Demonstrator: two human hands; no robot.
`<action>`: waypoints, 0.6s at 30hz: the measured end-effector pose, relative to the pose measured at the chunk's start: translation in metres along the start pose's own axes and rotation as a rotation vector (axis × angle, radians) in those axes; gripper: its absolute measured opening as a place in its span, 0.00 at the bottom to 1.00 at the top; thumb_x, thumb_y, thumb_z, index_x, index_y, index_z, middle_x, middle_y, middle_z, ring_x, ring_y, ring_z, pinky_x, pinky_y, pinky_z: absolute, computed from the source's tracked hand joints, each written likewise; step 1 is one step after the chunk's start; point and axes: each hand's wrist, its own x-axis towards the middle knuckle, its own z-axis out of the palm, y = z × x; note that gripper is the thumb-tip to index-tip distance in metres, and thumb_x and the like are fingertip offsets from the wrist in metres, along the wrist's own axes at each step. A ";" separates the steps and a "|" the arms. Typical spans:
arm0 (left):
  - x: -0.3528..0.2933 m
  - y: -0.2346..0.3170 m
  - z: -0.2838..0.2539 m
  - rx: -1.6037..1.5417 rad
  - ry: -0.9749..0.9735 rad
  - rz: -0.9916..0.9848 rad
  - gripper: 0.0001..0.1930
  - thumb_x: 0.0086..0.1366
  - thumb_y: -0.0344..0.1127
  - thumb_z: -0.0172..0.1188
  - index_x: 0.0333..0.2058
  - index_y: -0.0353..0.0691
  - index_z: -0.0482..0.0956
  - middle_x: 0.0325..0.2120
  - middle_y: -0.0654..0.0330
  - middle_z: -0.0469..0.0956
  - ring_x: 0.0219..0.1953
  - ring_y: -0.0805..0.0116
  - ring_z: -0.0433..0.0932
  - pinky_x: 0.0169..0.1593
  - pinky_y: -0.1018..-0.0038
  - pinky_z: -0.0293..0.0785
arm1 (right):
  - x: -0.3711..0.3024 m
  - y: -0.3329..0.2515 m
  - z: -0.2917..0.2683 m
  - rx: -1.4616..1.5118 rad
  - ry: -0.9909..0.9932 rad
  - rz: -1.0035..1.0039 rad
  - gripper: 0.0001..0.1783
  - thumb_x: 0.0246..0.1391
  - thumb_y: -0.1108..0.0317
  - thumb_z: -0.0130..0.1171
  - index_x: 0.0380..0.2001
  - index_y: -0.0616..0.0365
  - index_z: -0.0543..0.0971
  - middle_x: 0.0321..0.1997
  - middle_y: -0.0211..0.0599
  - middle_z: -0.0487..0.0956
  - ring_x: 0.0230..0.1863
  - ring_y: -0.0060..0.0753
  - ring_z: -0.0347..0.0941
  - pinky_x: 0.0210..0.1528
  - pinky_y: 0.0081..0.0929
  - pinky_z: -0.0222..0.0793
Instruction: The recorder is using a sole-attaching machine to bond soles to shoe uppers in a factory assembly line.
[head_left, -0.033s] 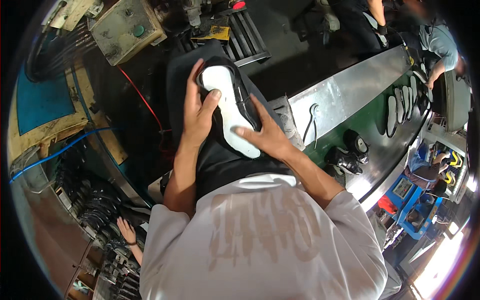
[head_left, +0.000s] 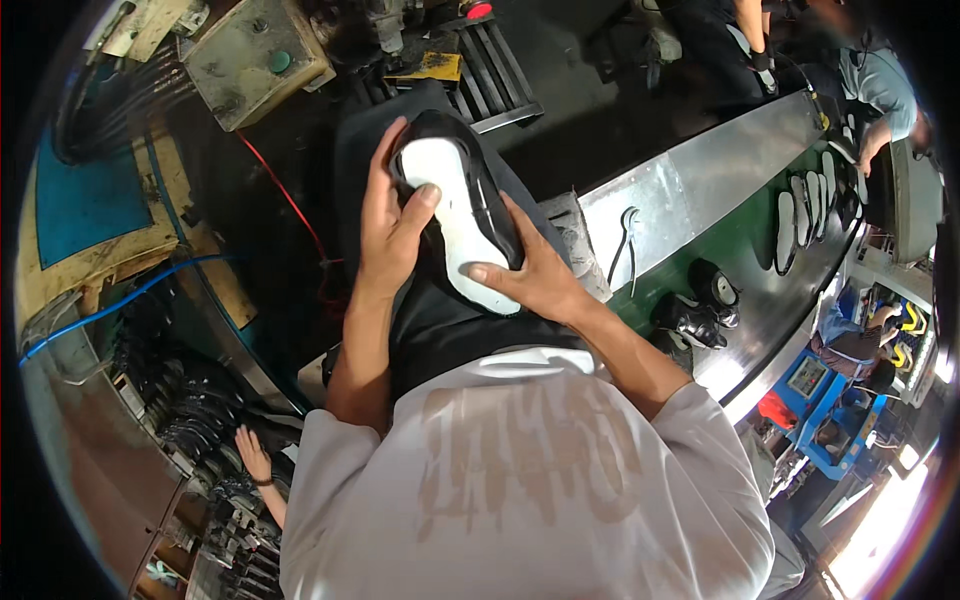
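A black shoe (head_left: 489,215) lies bottom up between my hands, above my lap. Its white sole side (head_left: 448,217) faces me, wide at the far end and narrower at the waist. My left hand (head_left: 392,232) grips the far left side, thumb pressed on the white surface. From the near right, my right hand (head_left: 541,277) holds the other edge, its thumb also on the white and its fingers along the black side. The fingertips under the shoe are hidden.
To my right runs a metal bench (head_left: 690,180) with a green strip (head_left: 735,225), a pair of black shoes (head_left: 690,318) and several flat soles (head_left: 785,230). A control box (head_left: 255,60) stands far left. Another person's hand (head_left: 253,455) shows low left; people work far right (head_left: 880,85).
My right thumb, blurred before, now rests sharply on the white sole side. The shoe is tilted very slightly differently; my grip is the same. The other person's hand at left has shifted a little.
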 end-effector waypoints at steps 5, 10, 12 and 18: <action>-0.009 0.072 -0.020 -0.360 -0.099 0.014 0.52 0.56 0.26 0.74 0.78 0.29 0.57 0.73 0.45 0.68 0.75 0.53 0.69 0.78 0.56 0.64 | 0.002 -0.045 -0.001 -0.195 -0.060 -0.105 0.73 0.51 0.49 0.83 0.82 0.68 0.44 0.78 0.74 0.64 0.77 0.68 0.66 0.74 0.47 0.69; -0.024 0.090 -0.009 0.147 -0.097 0.074 0.53 0.53 0.32 0.77 0.77 0.31 0.62 0.72 0.46 0.72 0.73 0.57 0.73 0.76 0.62 0.64 | 0.037 0.010 0.022 -0.466 0.196 -0.589 0.77 0.46 0.59 0.87 0.83 0.66 0.39 0.76 0.72 0.65 0.74 0.73 0.67 0.74 0.52 0.69; -0.039 0.092 -0.010 0.325 -0.045 0.056 0.47 0.53 0.29 0.74 0.74 0.31 0.68 0.67 0.47 0.78 0.71 0.58 0.75 0.75 0.63 0.65 | 0.035 0.027 0.029 -0.500 0.228 -0.667 0.77 0.44 0.63 0.87 0.82 0.67 0.40 0.78 0.70 0.63 0.74 0.73 0.66 0.73 0.54 0.69; -0.043 0.093 -0.015 0.196 -0.023 0.101 0.47 0.52 0.28 0.73 0.74 0.34 0.68 0.70 0.49 0.75 0.71 0.59 0.74 0.76 0.63 0.64 | 0.038 0.008 0.020 -0.438 0.116 -0.566 0.73 0.46 0.63 0.87 0.82 0.69 0.45 0.77 0.68 0.68 0.75 0.63 0.70 0.75 0.43 0.67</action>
